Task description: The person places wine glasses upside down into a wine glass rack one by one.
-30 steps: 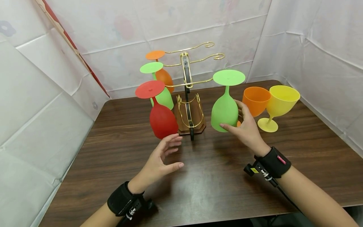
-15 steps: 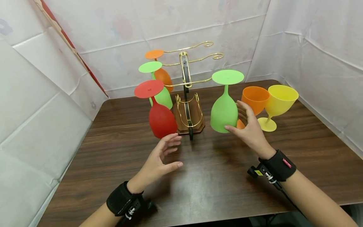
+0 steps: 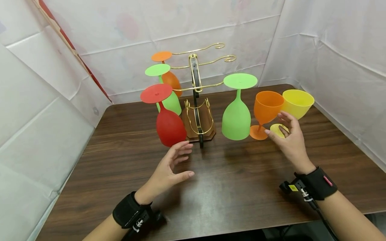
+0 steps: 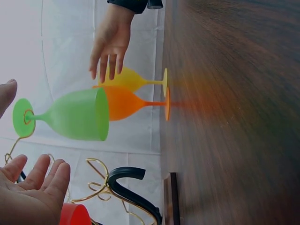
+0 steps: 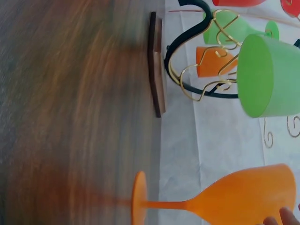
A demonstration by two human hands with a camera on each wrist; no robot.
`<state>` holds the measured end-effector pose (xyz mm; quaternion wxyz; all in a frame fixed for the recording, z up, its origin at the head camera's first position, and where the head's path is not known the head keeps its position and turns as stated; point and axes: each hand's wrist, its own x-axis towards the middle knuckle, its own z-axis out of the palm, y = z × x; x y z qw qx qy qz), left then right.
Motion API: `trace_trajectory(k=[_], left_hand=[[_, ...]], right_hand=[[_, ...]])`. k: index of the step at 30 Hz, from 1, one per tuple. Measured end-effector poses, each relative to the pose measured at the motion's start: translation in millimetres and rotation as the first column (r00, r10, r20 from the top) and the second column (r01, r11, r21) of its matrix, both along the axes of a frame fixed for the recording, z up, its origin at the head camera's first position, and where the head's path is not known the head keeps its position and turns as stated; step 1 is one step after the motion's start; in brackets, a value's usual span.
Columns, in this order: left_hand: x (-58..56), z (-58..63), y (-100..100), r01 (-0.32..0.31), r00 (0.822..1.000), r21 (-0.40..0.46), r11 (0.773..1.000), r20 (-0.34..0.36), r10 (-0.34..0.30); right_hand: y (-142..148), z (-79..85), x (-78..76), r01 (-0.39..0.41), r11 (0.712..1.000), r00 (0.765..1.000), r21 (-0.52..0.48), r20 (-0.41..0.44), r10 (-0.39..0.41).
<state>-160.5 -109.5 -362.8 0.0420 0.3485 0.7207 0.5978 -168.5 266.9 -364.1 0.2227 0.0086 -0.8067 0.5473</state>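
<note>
A green goblet (image 3: 236, 120) hangs upside down from the right front arm of the gold wire rack (image 3: 211, 86). My right hand (image 3: 291, 142) is apart from it, fingers loosely bent beside the upright orange goblet (image 3: 268, 107) and in front of the yellow goblet (image 3: 297, 102); the head view shows nothing held. Near the bowl of the hanging red goblet (image 3: 170, 129) is my left hand (image 3: 169, 170), fingers relaxed and thumb spread, holding nothing. In the left wrist view the green goblet (image 4: 77, 115) hangs by its foot, clear of the table.
Another green goblet (image 3: 171, 103) and an orange goblet (image 3: 171, 80) hang behind the red one on the rack's left side. The rack's wooden base (image 3: 208, 124) stands on the dark wood table (image 3: 229, 190). White sheeting (image 3: 241, 36) surrounds the table's back and sides.
My right hand has let go of the green goblet and moved right, towards the orange and yellow goblets. The green goblet stays hanging on the rack. My left hand has hardly moved.
</note>
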Motion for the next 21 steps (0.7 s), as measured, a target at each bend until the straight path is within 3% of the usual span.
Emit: trace_trajectory(k=[10, 21], left_hand=[[1.1, 1.3, -2.2, -0.001, 1.0, -0.002, 1.0, -0.001, 0.001], [2.0, 1.1, -6.7, -0.007, 1.0, 0.005, 1.0, 0.004, 0.007]], right_hand=[[-6.0, -7.3, -19.4, 0.122, 0.985, 0.99, -0.126, 0.086, -0.111], [-13.7, -14.4, -44.3, 0.16, 0.964, 0.984, -0.214, 0.114, -0.138]])
